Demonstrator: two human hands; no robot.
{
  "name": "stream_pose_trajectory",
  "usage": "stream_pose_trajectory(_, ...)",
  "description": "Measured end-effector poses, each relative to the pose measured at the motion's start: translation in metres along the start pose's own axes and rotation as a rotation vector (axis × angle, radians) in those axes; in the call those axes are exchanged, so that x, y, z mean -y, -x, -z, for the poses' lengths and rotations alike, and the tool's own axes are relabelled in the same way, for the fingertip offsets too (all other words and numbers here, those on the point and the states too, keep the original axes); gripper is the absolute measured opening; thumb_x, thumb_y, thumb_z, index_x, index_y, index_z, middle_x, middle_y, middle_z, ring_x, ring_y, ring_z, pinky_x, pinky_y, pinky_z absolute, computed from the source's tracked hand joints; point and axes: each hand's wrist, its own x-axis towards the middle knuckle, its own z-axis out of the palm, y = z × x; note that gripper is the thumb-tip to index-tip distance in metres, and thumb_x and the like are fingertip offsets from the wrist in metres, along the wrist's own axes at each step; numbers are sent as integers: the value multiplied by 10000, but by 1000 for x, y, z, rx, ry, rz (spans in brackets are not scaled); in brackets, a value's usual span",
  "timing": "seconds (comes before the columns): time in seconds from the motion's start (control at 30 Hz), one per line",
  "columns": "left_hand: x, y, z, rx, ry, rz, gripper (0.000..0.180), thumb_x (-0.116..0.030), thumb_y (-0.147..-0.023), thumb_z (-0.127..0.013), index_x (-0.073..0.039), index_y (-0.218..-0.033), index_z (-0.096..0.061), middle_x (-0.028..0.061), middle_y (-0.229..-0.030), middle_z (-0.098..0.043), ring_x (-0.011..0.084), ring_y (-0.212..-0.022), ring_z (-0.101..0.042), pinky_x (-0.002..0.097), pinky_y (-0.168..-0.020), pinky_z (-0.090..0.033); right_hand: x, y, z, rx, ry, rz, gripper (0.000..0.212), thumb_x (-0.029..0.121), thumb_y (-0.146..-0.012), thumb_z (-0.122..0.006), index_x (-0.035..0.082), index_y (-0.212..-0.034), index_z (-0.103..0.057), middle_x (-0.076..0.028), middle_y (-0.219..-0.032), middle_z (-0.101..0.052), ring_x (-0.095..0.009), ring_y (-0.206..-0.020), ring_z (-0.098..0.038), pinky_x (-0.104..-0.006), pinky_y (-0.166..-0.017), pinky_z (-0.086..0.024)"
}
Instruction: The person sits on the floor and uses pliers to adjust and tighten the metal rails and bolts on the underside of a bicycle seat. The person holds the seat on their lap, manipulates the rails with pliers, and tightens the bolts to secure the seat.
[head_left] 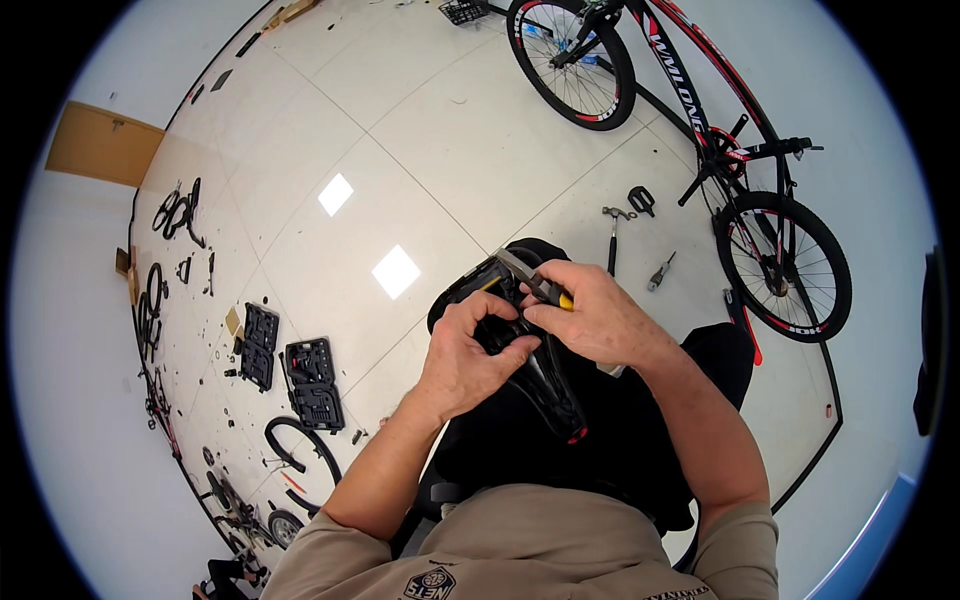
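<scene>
Across my dark-trousered lap lies a black bicycle saddle, its underside facing up and a small red piece at its narrow end. My right hand is closed round a pair of pliers with a yellow-and-black handle, whose metal jaws point up and left over the saddle's wide end. My left hand grips the middle of the saddle underside, with thumb and fingers curled inward close to the right fingertips. The small part between the two hands is mostly hidden by the fingers.
On the tiled floor ahead right lie a claw hammer, a black pedal and a screwdriver. A black-and-red bicycle stands beyond them. Open black tool cases, a tyre and scattered bicycle parts lie to the left.
</scene>
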Motion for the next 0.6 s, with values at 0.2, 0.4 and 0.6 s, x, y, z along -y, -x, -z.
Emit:
stream_pose_trajectory(0.2, -1, 3, -7, -52, -203, -238, 372, -80, -745, -877, -49, -1026, -636, 83, -1016, -680, 275, -954, -645, 368, -881, -522, 0, 18, 0, -5, 66, 66, 191, 44, -866, -672, -53, -1029, -644, -182, -831, -664, -288, -721, -615, -411, -713, -506)
stream_pose_trajectory(0.4, -4, -2, -6, -7, -235, -134, 379, -85, -748, -863, -39, -1027, -609, 117, -1003, -655, 318, -976, -637, 398, -837, -530, -12, 24, -11, -103, 66, 89, 195, 2, -871, -669, -52, -1051, -617, -218, -824, -654, -334, -698, -604, -434, -695, -502)
stream_pose_trajectory(0.6, -3, -2, -6, -72, -312, -290, 354, -114, -775, -850, -14, -1026, -620, 149, -981, -650, 326, -927, -644, 400, -809, -535, -5, 23, -11, -73, 83, -19, 228, 16, -910, -694, -33, -1127, -644, -128, -955, -714, -189, -855, -652, -338, -804, -525)
